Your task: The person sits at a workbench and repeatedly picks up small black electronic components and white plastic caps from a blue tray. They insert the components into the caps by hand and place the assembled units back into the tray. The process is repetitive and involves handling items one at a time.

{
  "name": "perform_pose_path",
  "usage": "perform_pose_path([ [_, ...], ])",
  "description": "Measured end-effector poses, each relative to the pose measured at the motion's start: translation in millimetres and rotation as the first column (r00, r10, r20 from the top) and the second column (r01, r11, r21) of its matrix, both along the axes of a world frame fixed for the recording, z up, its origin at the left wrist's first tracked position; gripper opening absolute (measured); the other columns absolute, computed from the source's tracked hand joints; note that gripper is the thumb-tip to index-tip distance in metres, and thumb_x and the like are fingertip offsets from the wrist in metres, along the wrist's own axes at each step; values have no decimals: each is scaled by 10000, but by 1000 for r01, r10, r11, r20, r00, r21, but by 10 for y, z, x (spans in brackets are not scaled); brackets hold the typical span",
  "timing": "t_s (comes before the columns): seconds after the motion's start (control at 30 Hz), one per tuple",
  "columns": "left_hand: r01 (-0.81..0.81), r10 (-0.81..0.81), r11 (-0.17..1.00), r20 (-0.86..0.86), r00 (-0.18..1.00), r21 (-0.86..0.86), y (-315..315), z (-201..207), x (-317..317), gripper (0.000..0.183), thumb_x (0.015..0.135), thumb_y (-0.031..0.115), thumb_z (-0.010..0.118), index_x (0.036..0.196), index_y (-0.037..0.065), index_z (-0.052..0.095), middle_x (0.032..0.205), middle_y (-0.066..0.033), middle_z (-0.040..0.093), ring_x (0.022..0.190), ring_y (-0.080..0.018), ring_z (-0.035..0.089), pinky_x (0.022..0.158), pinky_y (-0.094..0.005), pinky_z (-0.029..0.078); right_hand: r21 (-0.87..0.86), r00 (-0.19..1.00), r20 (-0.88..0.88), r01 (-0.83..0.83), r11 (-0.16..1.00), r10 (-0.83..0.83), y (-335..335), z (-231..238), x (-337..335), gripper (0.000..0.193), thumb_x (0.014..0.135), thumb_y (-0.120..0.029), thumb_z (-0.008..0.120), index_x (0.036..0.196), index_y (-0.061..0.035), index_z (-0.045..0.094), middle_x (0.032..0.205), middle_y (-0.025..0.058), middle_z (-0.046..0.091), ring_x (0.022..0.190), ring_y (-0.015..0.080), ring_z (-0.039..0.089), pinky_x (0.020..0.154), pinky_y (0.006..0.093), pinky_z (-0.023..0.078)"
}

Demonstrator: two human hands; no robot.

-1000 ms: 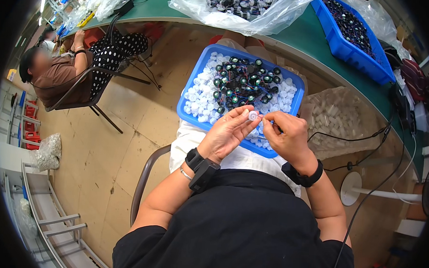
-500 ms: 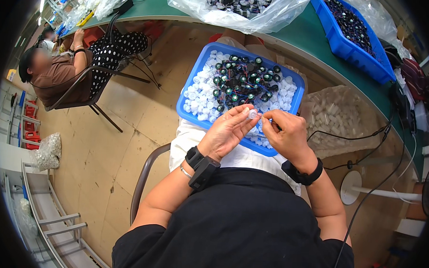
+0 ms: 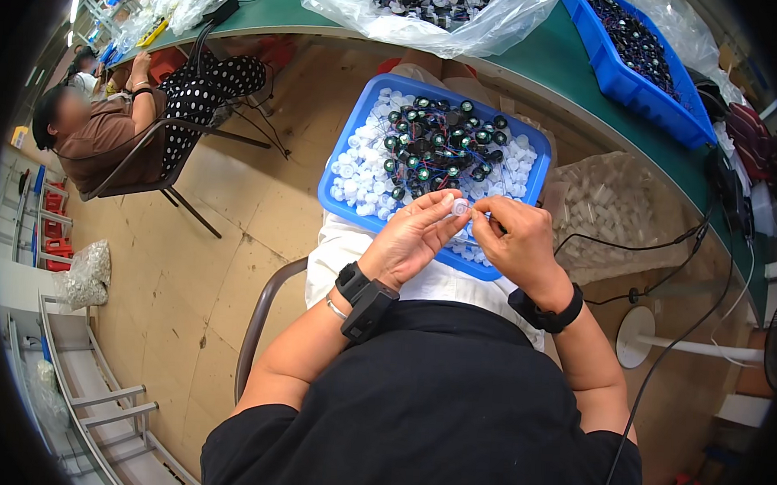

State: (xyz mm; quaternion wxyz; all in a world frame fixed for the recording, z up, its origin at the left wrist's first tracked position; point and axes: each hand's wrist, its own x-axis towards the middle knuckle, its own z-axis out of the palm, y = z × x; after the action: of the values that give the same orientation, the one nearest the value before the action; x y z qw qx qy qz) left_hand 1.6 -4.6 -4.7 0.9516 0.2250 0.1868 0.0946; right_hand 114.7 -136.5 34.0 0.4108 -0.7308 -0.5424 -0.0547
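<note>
Between the thumb and fingers of my left hand (image 3: 406, 241) is a small, round, whitish plastic cap (image 3: 460, 207). My right hand (image 3: 517, 241) is closed in a pinch right at the cap's right side; whatever sits in its fingertips is too small to make out. Both hands are over the near edge of a blue plastic tray (image 3: 342, 203), which rests on my lap. Many white caps (image 3: 363, 169) fill the tray. On top of them lies a heap of small black round parts (image 3: 445, 145) with shiny faces and thin coloured wires.
A green table (image 3: 535, 54) curves across the far side, bearing a clear bag (image 3: 347, 7) of small parts and another blue bin (image 3: 609, 66). Right of my lap sits a bag of pale pieces (image 3: 615, 213), with black cables (image 3: 635, 251) near it. A seated person (image 3: 120, 135) is at left.
My right fingertips have come slightly closer to the cap, and the thin reddish strand seen beside it no longer shows. The left hand keeps its grip on the cap.
</note>
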Motion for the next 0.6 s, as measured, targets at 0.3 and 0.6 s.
perform_pose_path([
  [0.3,-10,8,995,21,1000,102,22,-38,21,226,894,103,628,1093,11,571,1011,-66,618,956,-153,619,887,-241,524,-21,1000,-4,-26,999,26,16,-83,17,93,830,-115,631,872,-38,601,683,103,625,557,255,607,501,355,461],
  [0.6,-15,14,986,8,1000,166,-16,-73,32,221,889,98,635,1083,14,571,1009,-61,616,943,-145,620,884,-244,523,-89,994,-87,-80,993,72,29,-149,4,97,874,-88,584,866,-32,506,725,134,594,651,335,605,562,409,470],
])
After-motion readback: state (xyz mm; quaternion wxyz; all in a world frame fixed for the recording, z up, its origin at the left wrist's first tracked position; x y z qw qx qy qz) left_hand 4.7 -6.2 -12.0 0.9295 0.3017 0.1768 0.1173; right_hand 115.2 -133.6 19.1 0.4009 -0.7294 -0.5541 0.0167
